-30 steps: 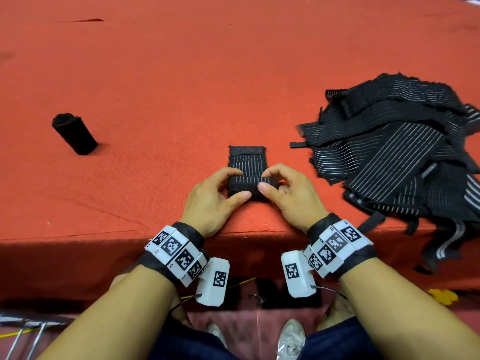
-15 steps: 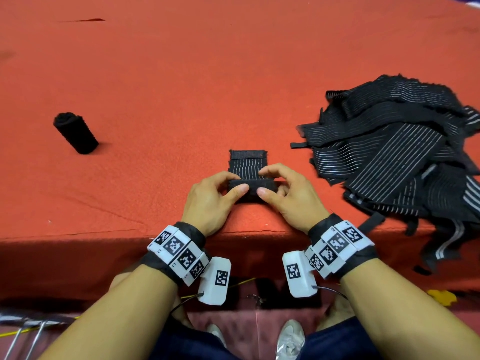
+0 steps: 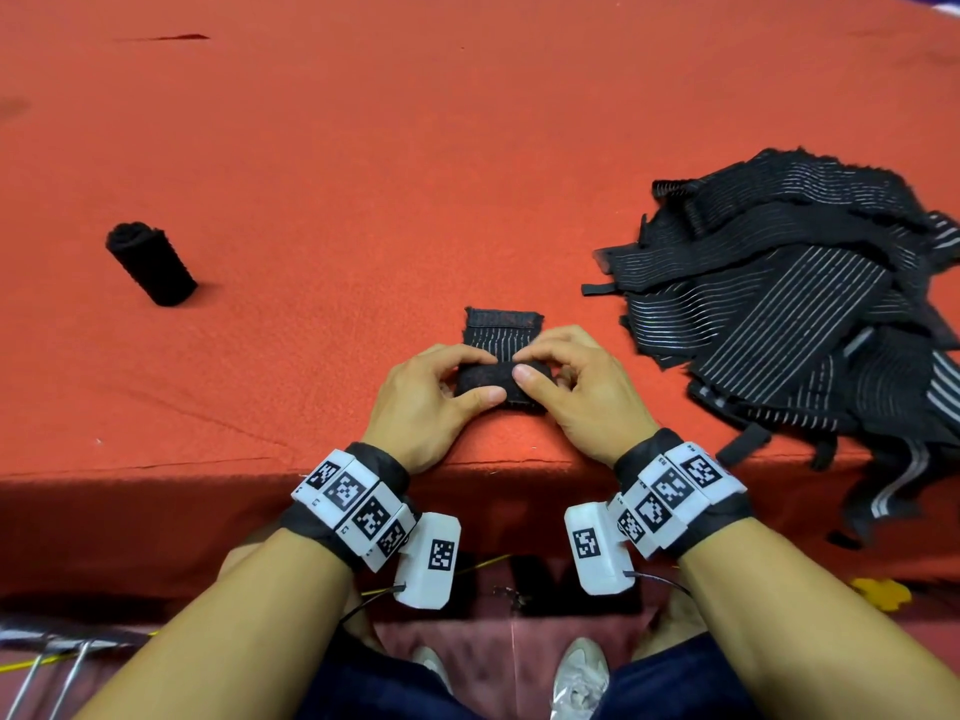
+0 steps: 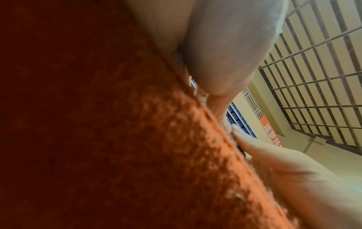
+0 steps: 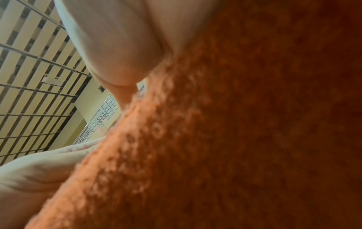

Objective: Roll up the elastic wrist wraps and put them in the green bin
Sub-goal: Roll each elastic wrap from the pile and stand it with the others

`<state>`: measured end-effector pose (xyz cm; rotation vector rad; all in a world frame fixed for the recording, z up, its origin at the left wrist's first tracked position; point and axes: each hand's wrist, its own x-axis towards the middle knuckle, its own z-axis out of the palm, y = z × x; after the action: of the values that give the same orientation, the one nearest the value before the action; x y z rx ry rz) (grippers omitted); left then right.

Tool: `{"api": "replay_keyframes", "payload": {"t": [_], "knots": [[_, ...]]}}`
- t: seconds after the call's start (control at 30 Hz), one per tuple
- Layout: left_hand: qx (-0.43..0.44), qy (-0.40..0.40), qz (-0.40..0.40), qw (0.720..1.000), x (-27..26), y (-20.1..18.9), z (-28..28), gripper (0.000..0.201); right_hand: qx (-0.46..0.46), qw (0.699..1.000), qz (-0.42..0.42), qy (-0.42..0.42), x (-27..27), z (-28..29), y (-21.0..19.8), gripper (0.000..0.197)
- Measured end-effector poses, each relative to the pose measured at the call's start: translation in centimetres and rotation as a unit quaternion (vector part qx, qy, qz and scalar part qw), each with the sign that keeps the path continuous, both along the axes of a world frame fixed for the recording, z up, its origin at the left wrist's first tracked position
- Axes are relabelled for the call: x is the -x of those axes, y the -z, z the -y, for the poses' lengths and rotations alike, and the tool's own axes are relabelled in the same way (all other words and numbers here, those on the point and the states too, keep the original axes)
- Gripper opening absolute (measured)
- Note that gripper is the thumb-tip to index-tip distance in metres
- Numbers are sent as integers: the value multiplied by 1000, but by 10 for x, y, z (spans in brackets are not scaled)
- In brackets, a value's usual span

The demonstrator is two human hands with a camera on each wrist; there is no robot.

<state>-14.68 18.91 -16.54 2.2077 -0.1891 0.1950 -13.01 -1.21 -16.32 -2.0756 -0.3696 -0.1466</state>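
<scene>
Black elastic wrist wrap (image 3: 501,358), half rolled on the red table (image 3: 363,163); left hand (image 3: 423,402) and right hand (image 3: 576,394) both pinch its roll.

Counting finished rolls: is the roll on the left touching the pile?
No, the roll lies alone far left on the red cloth, the pile far right.

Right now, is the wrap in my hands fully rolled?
No, partly rolled: the wrap is a thick roll at the fingers, with a flat striped end still on the cloth.
</scene>
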Motion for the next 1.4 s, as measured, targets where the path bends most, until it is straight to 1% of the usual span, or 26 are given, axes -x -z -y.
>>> {"api": "replay_keyframes", "payload": {"t": [0.07, 0.13, 0.2, 0.27, 0.33, 0.4, 0.53, 0.6, 0.7, 0.83, 0.9, 1.0, 1.13, 1.2, 1.33, 1.4], "knots": [[-1, -5, -8, 1000, 0, -1, 1, 24, 22, 999, 19, -26, 1, 0, -1, 26], [0, -6, -19, 1000, 0, -1, 0, 21, 58, 998, 12, -30, 3, -1, -4, 32], [7, -5, -28, 1000, 0, -2, 0, 17, 93, 996, -16, -10, 4, -2, -8, 29], [16, -4, -32, 999, 0, -2, -1, 14, 110, 994, -20, -6, 5, -4, -10, 25], [19, -1, -36, 999, 1, -2, -1, 11, 117, 993, -11, -11, 5, -6, -9, 24], [21, 0, -41, 999, 1, -2, -1, 10, 116, 993, -10, -15, 5, -5, -8, 27], [20, -5, -40, 999, 0, -3, -1, 7, 99, 994, -3, -38, 4, -2, -5, 41], [16, -16, -42, 999, -2, -3, 0, 11, 97, 994, 0, -46, 5, -1, -5, 43], [17, -32, -41, 999, -3, -1, 1, 18, 99, 994, -2, -49, 4, 0, -5, 33], [-3, -32, -20, 999, 2, -4, 4, 17, 89, 995, -14, -45, 3, 1, -6, 22], [9, -12, -5, 1000, 3, -5, 3, 17, 87, 995, -15, -41, 3, 0, -5, 20], [20, 4, -26, 999, 1, -4, -1, 17, 76, 996, -10, -41, 2, -1, -2, 20], [22, 0, -31, 999, 0, -3, -1, 10, 61, 997, -6, -35, 1, -1, -1, 21], [29, -12, -28, 999, 0, -2, 0, 12, 60, 998, -9, -29, 1, -1, -2, 19], [5, -33, -23, 999, 2, -5, 3, 21, 41, 999, 1, -15, 3, -2, -2, 13], [-13, -26, -18, 999, 3, -7, 4, 19, 42, 999, 1, -12, 2, -2, -2, 15]]}}
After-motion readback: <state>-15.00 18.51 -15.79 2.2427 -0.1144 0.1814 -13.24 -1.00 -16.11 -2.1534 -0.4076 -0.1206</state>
